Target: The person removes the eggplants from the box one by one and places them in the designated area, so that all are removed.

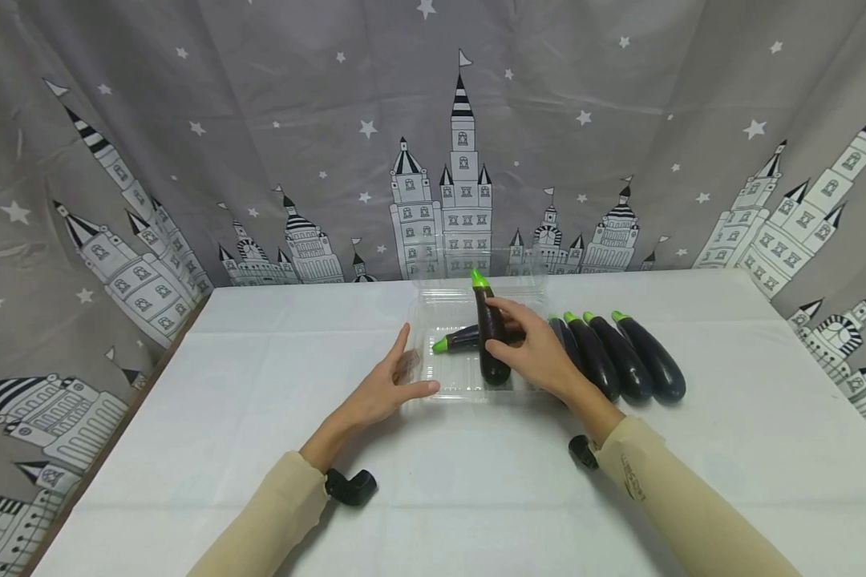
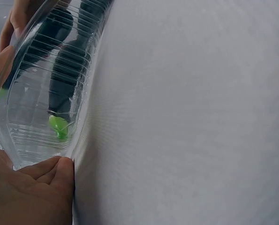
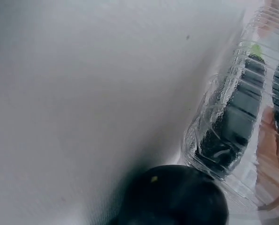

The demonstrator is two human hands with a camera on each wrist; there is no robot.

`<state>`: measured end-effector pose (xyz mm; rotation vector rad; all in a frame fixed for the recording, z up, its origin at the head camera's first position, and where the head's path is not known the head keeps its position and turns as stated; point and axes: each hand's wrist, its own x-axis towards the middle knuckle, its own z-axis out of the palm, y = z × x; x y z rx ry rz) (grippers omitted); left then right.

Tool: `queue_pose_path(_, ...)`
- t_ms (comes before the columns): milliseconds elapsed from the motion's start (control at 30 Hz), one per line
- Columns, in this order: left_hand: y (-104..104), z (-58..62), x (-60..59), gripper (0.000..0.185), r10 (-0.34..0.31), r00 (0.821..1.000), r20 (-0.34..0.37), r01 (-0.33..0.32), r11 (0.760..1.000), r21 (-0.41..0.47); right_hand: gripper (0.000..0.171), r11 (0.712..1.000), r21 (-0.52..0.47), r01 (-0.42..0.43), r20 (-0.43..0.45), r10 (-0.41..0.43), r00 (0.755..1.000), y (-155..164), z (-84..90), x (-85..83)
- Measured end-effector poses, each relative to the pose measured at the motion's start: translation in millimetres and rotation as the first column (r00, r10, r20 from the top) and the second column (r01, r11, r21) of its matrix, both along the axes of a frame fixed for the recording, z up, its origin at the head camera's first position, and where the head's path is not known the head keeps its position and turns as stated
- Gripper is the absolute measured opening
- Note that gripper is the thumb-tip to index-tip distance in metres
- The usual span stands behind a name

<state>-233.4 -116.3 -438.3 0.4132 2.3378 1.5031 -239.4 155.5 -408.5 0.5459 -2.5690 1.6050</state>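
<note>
A clear plastic container (image 1: 469, 393) lies on the white table, its hinged lid raised at the back. One eggplant (image 1: 463, 339) with a green stem lies crosswise inside, also visible through the ribbed wall in the left wrist view. My right hand (image 1: 541, 353) grips a second eggplant (image 1: 492, 332) over the container, stem pointing away and thumb and fingers on either side; whether it touches the one below, I cannot tell. At the container's left end, my left hand (image 1: 382, 393) holds the wall, thumb at the front corner and fingers along the side.
Several more eggplants (image 1: 624, 357) lie side by side right of the container, stems toward the back. The nearest is partly hidden behind my right hand. A grey curtain (image 1: 296, 104) printed with castles and stars hangs behind the white table (image 1: 274, 361).
</note>
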Motion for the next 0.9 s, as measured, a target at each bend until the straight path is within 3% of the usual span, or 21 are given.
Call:
queue_pose_path(233,1,0.9,0.4,0.112,0.0,1.0,0.001,0.0,1.0,0.0,0.059,0.997,-0.07,0.036,-0.01,-0.037,0.999,3,5.8,0.5)
queue_pose_path(367,2,0.9,0.5,0.111,-0.009,1.0,-0.002,0.009,1.0,-0.002,0.059,0.996,-0.084,0.033,-0.021,-0.035,0.999,7,18.0,3.3)
queue_pose_path(567,0,1.3,0.8,0.111,-0.01,1.0,-0.011,0.01,1.0,0.003,0.059,0.999,0.048,-0.001,0.005,0.001,1.0,16,39.8,11.2)
queue_pose_path(900,-1,-0.9,-0.2,0.111,-0.012,1.0,-0.011,0.012,1.0,0.006,0.056,0.986,0.162,-0.043,-0.02,0.046,0.999,57,49.3,21.9)
